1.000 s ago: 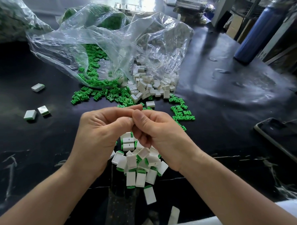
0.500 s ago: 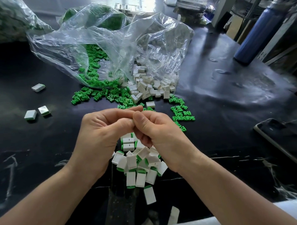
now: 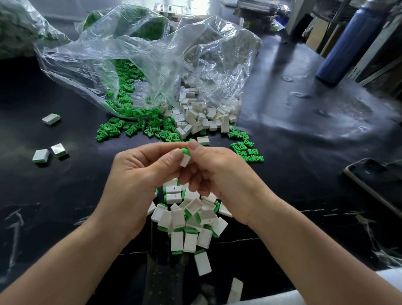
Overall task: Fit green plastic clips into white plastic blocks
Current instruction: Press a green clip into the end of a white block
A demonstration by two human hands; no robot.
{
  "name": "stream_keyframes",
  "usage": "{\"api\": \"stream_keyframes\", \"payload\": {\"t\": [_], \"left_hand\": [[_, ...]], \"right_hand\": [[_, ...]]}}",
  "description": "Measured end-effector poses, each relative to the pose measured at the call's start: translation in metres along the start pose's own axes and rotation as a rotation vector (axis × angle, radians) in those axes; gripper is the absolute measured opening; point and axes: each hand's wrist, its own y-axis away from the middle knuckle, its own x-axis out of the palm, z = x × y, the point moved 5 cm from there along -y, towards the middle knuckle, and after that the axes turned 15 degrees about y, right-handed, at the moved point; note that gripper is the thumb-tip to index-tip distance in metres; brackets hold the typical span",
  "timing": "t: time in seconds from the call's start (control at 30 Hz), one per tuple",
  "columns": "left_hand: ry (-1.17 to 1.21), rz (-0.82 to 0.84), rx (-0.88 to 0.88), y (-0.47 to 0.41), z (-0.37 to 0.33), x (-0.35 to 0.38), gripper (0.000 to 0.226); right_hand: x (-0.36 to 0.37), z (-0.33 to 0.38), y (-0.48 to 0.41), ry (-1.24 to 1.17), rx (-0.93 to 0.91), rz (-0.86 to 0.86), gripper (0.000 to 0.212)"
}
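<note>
Both hands meet above the black table. My left hand (image 3: 136,176) pinches a white block (image 3: 185,160) with a green clip (image 3: 186,151) showing at its top end. My right hand (image 3: 221,172) has its thumb and fingers curled against the same piece, the thumb pressing by the green clip. Below the hands lies a heap of white blocks with green ends (image 3: 189,222). Farther back, loose green clips (image 3: 136,127) and bare white blocks (image 3: 205,117) spill from clear plastic bags.
A crumpled clear bag (image 3: 159,62) covers the table's back middle. Three fitted blocks lie apart at the left (image 3: 50,153). A blue bottle (image 3: 349,44) stands at the back right. A phone (image 3: 379,186) lies at the right edge. More green clips (image 3: 248,148) lie right of my hands.
My fingers have opened slightly, and the white block with its green clip now shows between the two thumbs where before it was hidden. The hands stay in the same place.
</note>
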Motion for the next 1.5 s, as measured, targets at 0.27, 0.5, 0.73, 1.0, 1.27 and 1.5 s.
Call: {"api": "stream_keyframes", "payload": {"t": [0.27, 0.5, 0.73, 1.0, 1.27, 1.5], "left_hand": [[-0.038, -0.142, -0.01, -0.006, 0.0, -0.017, 0.017], [-0.073, -0.304, -0.001, -0.013, -0.007, -0.036, 0.025], [-0.099, -0.292, -0.004, -0.014, -0.004, -0.035, 0.025], [-0.142, -0.274, -0.009, -0.016, -0.001, -0.033, 0.026], [-0.149, -0.261, -0.009, -0.014, -0.001, -0.031, 0.027], [-0.159, -0.251, -0.029, -0.014, 0.001, -0.031, 0.025]], "right_hand": [[-0.021, 0.0, -0.003, 0.061, -0.029, -0.147, 0.015], [-0.03, 0.004, -0.002, 0.228, -0.067, -0.157, 0.005], [-0.025, -0.001, -0.002, 0.479, 0.01, -0.142, 0.031], [-0.072, -0.007, -0.016, 0.905, 0.005, -0.569, 0.02], [-0.041, -0.024, -0.043, 1.184, -0.143, -0.317, 0.05], [-0.052, -0.023, -0.042, 1.169, -0.172, -0.466, 0.03]]}}
